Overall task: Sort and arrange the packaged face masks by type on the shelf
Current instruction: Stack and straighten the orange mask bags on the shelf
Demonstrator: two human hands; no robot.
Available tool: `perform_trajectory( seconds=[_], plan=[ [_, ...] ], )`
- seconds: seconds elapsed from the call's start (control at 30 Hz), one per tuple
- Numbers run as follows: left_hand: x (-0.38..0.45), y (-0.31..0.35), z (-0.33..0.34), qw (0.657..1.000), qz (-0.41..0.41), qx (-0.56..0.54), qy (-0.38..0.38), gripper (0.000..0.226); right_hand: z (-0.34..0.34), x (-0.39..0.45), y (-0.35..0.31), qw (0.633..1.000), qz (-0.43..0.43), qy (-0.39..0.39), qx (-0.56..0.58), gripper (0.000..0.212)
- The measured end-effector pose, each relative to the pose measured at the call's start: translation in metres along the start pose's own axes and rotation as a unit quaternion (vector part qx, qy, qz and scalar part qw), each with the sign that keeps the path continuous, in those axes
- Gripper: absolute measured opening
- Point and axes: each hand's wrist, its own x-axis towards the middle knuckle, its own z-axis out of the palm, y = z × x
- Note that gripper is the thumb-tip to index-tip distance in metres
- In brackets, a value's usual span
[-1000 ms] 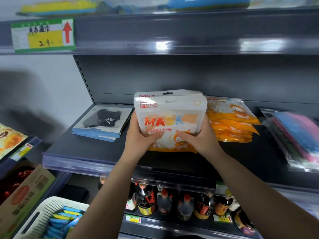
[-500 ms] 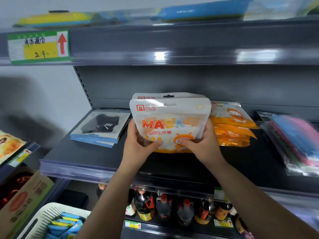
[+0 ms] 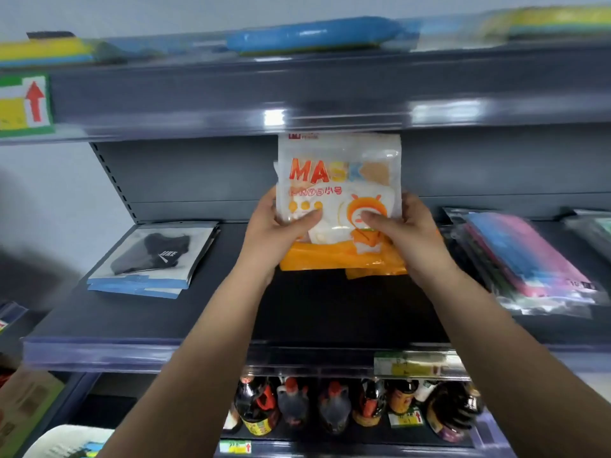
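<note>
Hands: left (image 3: pixel 276 233) and right (image 3: pixel 401 234) clamp MASK packs (image 3: pixel 339 193) upright, thumbs in front, forearms raised above shelf (image 3: pixel 139 312).

A white and orange mask pack (image 3: pixel 339 190) is showing "MASK" in big orange letters; a black mask (image 3: pixel 155 252) is reading "LIKE"; the shelf tag (image 3: pixel 24 105) is displaying a red arrow.

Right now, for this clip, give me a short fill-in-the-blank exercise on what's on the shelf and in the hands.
1. Both hands, left hand and right hand, hold a white pack printed with the word ____.
2. The pack's bottom edge is coloured ____.
3. The black mask packs lie to the ____ of the hands.

Missing words: MASK; orange; left
</note>
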Motion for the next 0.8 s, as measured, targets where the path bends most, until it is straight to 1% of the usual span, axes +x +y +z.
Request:
perform_trajectory(
  seconds=[0.03,0.1,0.17,0.2,0.27,0.33,0.37,0.43,0.5,0.57,0.63,0.67,0.77,0.8],
  plan=[
    [0.007,0.005,0.009,1.000,-0.018,-0.011,-0.013,0.050,-0.008,0.005,-0.006,1.000,0.011,0.015,0.001,0.050],
    [0.023,0.013,0.025,0.997,-0.058,-0.026,-0.031,0.062,-0.026,0.017,-0.017,0.999,0.029,0.039,0.001,0.039],
    [0.036,0.016,0.039,0.996,-0.086,-0.004,-0.038,0.074,-0.042,0.032,-0.025,0.997,0.040,0.062,0.000,0.032],
    [0.042,0.016,0.046,0.995,-0.092,0.009,-0.042,0.074,-0.050,0.038,-0.026,0.996,0.047,0.071,-0.001,0.032],
    [0.050,0.012,0.059,0.993,-0.107,0.017,-0.046,0.066,-0.062,0.052,-0.023,0.994,0.060,0.084,-0.019,0.042],
    [0.055,0.006,0.071,0.992,-0.123,0.018,-0.035,0.051,-0.070,0.061,-0.017,0.993,0.071,0.085,-0.048,0.044],
    [0.056,0.002,0.076,0.991,-0.132,0.021,-0.027,0.046,-0.073,0.065,-0.013,0.992,0.082,0.080,-0.058,0.043],
    [0.058,-0.007,0.085,0.988,-0.140,0.059,-0.013,0.047,-0.078,0.071,-0.003,0.989,0.110,0.067,-0.074,0.041],
    [0.058,-0.017,0.090,0.983,-0.129,0.127,-0.017,0.043,-0.083,0.074,0.007,0.985,0.144,0.041,-0.087,0.040],
    [0.060,-0.024,0.093,0.981,-0.116,0.157,-0.018,0.038,-0.086,0.078,0.013,0.982,0.168,0.014,-0.084,0.033],
    [0.063,-0.028,0.095,0.981,-0.120,0.152,-0.013,0.037,-0.088,0.079,0.013,0.981,0.175,-0.006,-0.080,0.019],
    [0.065,-0.030,0.096,0.981,-0.131,0.139,-0.012,0.038,-0.090,0.082,0.014,0.981,0.174,-0.010,-0.087,0.016],
    [0.068,-0.032,0.101,0.979,-0.190,0.073,-0.001,0.046,-0.093,0.083,0.013,0.978,0.178,-0.028,-0.108,0.021],
    [0.070,-0.032,0.103,0.977,-0.205,0.063,0.001,0.048,-0.094,0.084,0.013,0.976,0.187,-0.035,-0.103,0.019]
  ],
)
